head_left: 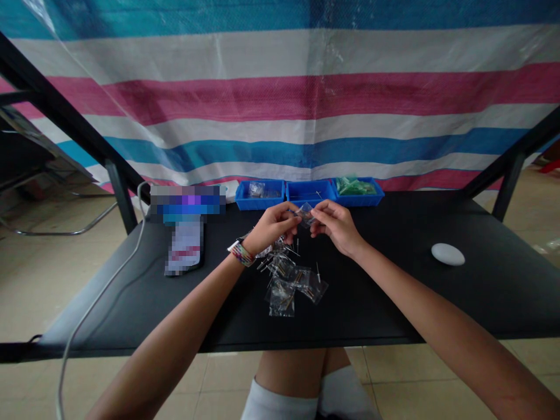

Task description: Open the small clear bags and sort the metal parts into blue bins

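Observation:
Between my two hands is a small clear plastic bag (pixel 305 214), held up just in front of the blue bins. My left hand (pixel 275 223), with a woven bracelet (pixel 241 252) at its wrist, pinches the bag's left side. Thumb and fingers of my right hand (pixel 335 224) grip the opposite side. Whether anything is inside the bag is too small to tell. Below my hands lies a pile of loose thin metal pins (pixel 280 249), which look like rivets. Filled clear bags (pixel 282 296) with similar pieces lie nearer the table's front edge.
Three blue bins stand along the back: the left bin (pixel 259 203) holds clear bags, the middle bin (pixel 306 191) a few pins, the right bin (pixel 359 200) green packaging. A phone (pixel 186 248) and cable (pixel 109 271) lie left; a white oval object (pixel 448 254) lies right on the black table (pixel 380 303).

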Motion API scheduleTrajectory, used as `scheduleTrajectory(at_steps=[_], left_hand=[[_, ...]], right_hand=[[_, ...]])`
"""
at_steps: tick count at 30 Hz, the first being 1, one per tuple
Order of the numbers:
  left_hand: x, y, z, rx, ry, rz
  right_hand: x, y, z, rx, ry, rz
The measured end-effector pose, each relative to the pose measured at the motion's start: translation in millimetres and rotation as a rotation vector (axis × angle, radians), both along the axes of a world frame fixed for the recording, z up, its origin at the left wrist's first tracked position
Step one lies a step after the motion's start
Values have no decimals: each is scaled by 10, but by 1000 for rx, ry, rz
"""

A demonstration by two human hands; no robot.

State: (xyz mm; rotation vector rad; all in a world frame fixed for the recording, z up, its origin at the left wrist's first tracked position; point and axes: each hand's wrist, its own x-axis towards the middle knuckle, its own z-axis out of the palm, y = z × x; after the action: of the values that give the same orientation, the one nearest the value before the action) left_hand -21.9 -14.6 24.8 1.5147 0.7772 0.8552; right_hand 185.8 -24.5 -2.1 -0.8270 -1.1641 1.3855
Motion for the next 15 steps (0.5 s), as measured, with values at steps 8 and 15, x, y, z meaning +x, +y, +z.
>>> scheduleTrajectory(at_steps=[8, 15], left_hand=[[-4, 26, -50, 106, -65, 93], [6, -4, -7, 221, -42, 175]], right_hand=[[-7, 19, -16, -194, 123, 195], [16, 22, -8, -320, 173, 284]])
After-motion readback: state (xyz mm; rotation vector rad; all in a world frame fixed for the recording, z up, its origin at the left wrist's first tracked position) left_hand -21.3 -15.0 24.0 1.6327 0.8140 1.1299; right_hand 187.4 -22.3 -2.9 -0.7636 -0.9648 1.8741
